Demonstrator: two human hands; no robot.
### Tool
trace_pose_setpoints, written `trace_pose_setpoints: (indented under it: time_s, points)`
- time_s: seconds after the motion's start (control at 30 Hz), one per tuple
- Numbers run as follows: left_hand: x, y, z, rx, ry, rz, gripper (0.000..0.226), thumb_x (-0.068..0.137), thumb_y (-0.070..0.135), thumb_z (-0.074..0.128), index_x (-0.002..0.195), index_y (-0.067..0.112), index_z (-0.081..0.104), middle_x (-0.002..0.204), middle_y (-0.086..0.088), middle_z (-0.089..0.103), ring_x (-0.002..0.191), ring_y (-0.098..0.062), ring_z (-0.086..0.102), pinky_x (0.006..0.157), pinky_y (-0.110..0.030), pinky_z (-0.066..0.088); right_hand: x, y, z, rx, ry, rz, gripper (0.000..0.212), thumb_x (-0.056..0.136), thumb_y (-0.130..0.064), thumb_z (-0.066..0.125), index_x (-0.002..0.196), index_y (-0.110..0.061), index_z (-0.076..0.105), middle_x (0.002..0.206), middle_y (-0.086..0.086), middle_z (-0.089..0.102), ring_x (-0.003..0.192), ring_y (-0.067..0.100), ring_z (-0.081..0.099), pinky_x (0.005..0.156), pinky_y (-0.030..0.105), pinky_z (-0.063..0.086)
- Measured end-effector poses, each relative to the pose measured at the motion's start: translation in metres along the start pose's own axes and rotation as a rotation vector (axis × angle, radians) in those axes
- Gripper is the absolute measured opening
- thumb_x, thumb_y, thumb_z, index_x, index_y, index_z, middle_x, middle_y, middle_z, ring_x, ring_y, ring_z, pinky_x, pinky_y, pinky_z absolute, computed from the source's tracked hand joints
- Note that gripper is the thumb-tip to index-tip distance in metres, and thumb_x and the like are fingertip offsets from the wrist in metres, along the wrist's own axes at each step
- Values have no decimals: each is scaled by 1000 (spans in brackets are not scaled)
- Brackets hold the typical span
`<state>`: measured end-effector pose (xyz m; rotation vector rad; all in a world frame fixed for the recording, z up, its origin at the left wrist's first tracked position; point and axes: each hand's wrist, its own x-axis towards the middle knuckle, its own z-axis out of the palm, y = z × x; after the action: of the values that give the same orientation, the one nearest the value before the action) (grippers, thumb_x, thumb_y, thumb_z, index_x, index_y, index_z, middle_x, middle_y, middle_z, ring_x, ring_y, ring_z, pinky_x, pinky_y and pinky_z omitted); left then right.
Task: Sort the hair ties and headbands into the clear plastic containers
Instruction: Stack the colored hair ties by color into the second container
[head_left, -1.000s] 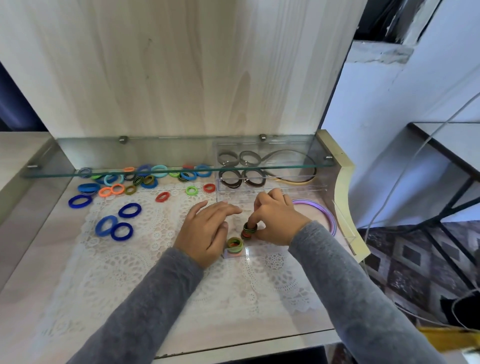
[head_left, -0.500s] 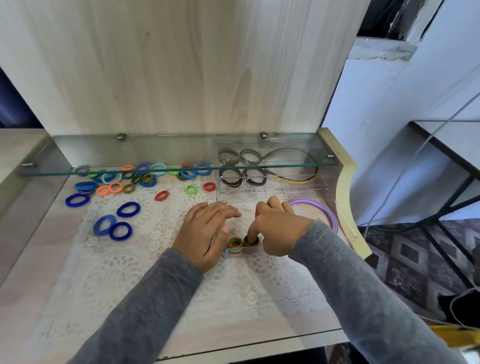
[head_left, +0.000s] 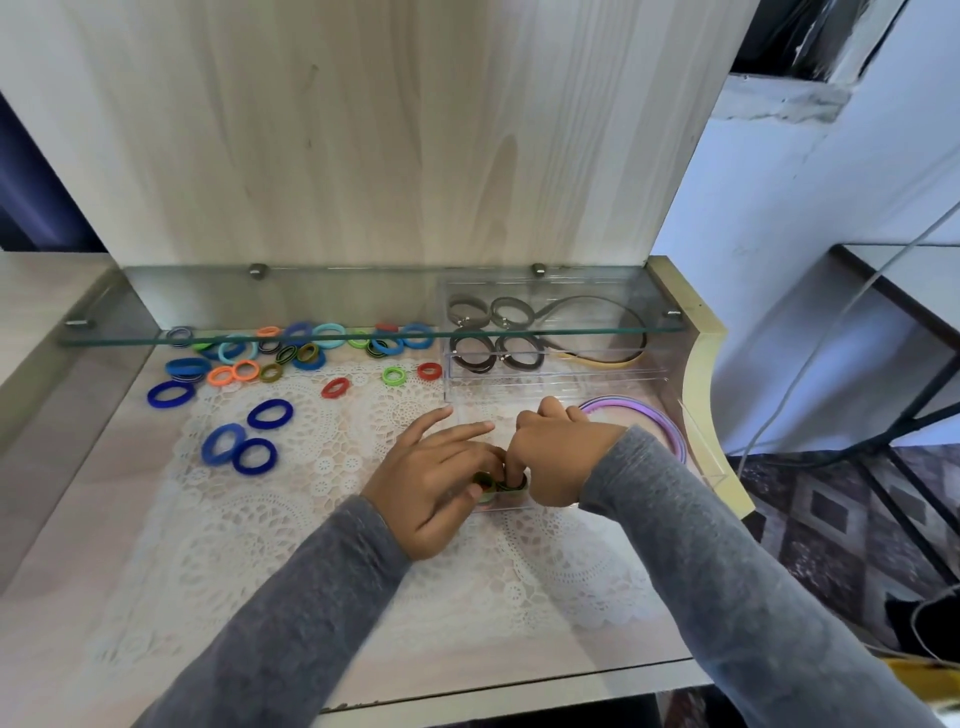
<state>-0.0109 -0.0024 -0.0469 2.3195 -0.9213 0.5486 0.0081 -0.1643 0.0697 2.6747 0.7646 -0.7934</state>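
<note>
Your right hand (head_left: 558, 457), fingers curled, tucks small ties (head_left: 500, 486) into the near container (head_left: 511, 505); your left hand (head_left: 431, 483), fingers straight, steadies them. Brown ties (head_left: 493, 349) are boxed; many coloured ties (head_left: 291, 353) lie loose far left.

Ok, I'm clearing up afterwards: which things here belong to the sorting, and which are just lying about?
Sorting: loose hair ties, stacked ties, purple headband, dark headband, clear containers.
Lying about: lace mat, glass shelf, patterned floor.
</note>
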Motion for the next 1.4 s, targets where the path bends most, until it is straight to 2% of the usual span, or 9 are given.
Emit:
trace_pose_setpoints:
  time_s: [0.3,0.4,0.47,0.57,0.73,0.77,0.9,1.1,1.4]
  points:
    - [0,2,-1,-4,-83,-2,35,74,27,45,102,20,66,111,15,67,134,-11,43,112,-54,22,-2,7,4,74,-24,-30,34,94,-27,43,123,-27,61,125,4,43,119,27,30,102,42,32]
    - [1,4,-3,-9,-94,-16,37,72,28,44,101,22,66,110,16,67,133,-11,44,113,-51,21,0,14,10,149,20,-49,38,91,-15,43,119,-32,63,123,2,43,117,26,30,102,41,33]
    - [1,5,-4,-12,-89,-24,36,73,29,44,101,22,67,110,17,67,133,-11,45,114,-50,21,3,19,14,227,72,-61,52,85,-1,40,113,-37,65,120,0,44,113,23,31,100,40,33]
    - [1,6,-3,-14,-88,-26,37,74,30,44,102,23,67,110,18,67,132,-11,46,113,-51,22,6,31,22,342,232,-118,62,76,9,36,101,-37,69,112,-3,48,103,18,31,96,36,32]
    - [1,5,-4,-71,-49,-56,36,78,34,46,108,21,61,124,13,63,133,-11,45,113,-50,24,31,43,47,695,670,-111,61,67,17,36,78,-31,72,94,-1,56,100,24,45,91,32,34]
    - [1,6,-4,-77,-24,-68,37,78,36,46,109,21,59,123,13,63,131,-11,46,113,-49,25,38,44,55,712,718,-96,60,67,18,36,79,-28,74,93,-1,56,99,25,47,90,32,36]
    - [2,9,-6,70,67,-129,36,79,40,41,102,21,61,110,13,65,121,-13,54,105,-50,32,49,40,74,681,768,-68,54,71,14,39,83,-22,77,92,-2,57,93,19,42,79,10,26]
    - [2,7,-3,219,2,-231,43,88,48,30,94,29,68,117,16,63,126,-16,49,105,-50,28,50,33,84,539,935,-196,46,70,-15,31,66,-20,76,78,-3,61,80,19,46,71,27,36]
    - [2,7,-2,196,-10,-198,42,90,45,30,82,27,67,114,14,65,124,-17,50,106,-45,27,52,34,85,470,1019,-234,42,68,-16,33,64,-20,75,78,-4,61,78,26,52,66,38,46]
